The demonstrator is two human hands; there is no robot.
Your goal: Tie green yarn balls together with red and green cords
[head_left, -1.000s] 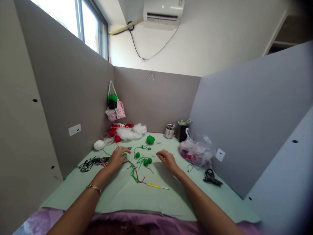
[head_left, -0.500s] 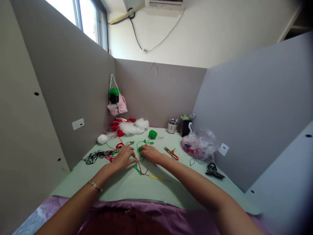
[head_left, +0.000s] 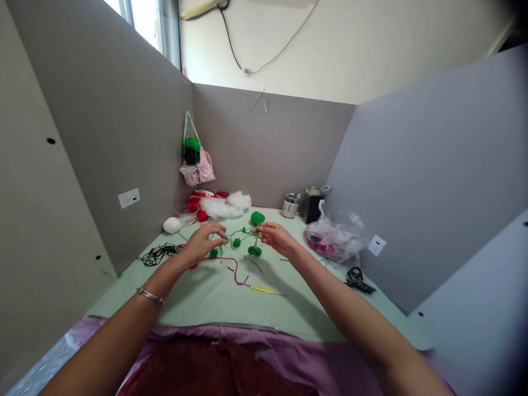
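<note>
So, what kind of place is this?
Probably a partitioned craft desk: grey partition panels surround it, left hand and right hand pinch green yarn strands with small balls, a yellow-handled crochet hook lies nearby.

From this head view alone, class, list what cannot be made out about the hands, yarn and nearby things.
All in the head view:
Whether the left hand and right hand have a grip on the green yarn: strands too thin, fingers cover them.
Tin contents: too small.
Plastic bag contents: crumpled film hides them.
Black object by the right wall: too small to name.
Window: cut off by top edge.
</note>
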